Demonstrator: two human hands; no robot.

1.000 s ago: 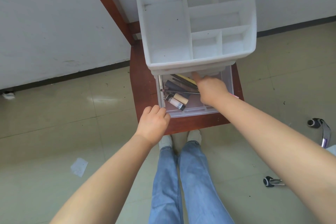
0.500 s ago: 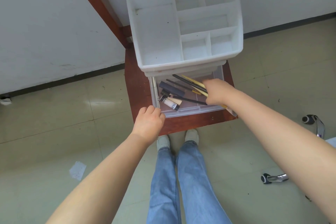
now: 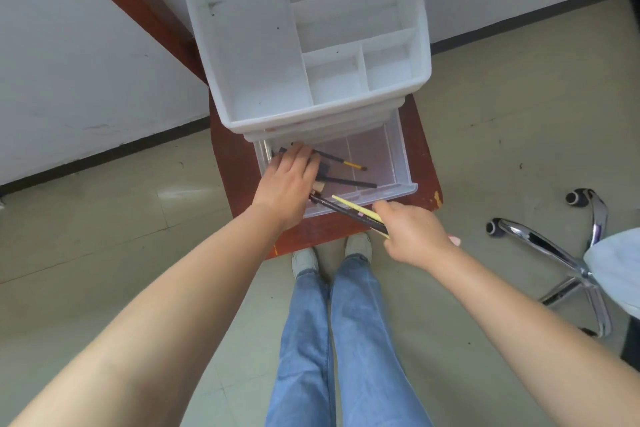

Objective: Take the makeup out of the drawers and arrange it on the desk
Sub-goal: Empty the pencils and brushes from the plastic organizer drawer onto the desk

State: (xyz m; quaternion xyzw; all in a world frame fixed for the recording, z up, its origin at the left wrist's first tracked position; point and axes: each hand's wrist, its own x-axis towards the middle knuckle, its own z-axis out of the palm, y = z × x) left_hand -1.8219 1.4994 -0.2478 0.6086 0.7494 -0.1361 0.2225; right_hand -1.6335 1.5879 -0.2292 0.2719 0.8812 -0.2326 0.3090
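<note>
A white organiser [image 3: 263,55] with divided top compartments stands on a red-brown wooden surface [image 3: 228,163]. Its clear bottom drawer [image 3: 398,163] is pulled out. My right hand [image 3: 414,237] grips a black pencil and a yellow pencil [image 3: 353,213] in front of the drawer's front edge. My left hand [image 3: 289,180] reaches into the left part of the drawer and lies on the makeup there, hiding most of it. A thin brush [image 3: 341,161] and a black stick [image 3: 353,183] lie loose in the drawer.
A swivel chair's chrome base [image 3: 561,253] with castors stands on the floor at the right. My legs in blue jeans [image 3: 332,340] and light shoes are right below the surface's front edge. A white wall [image 3: 69,62] rises behind.
My right hand has drawn back out of the drawer toward me with the two pencils. My left hand has moved from the drawer's front edge into the drawer.
</note>
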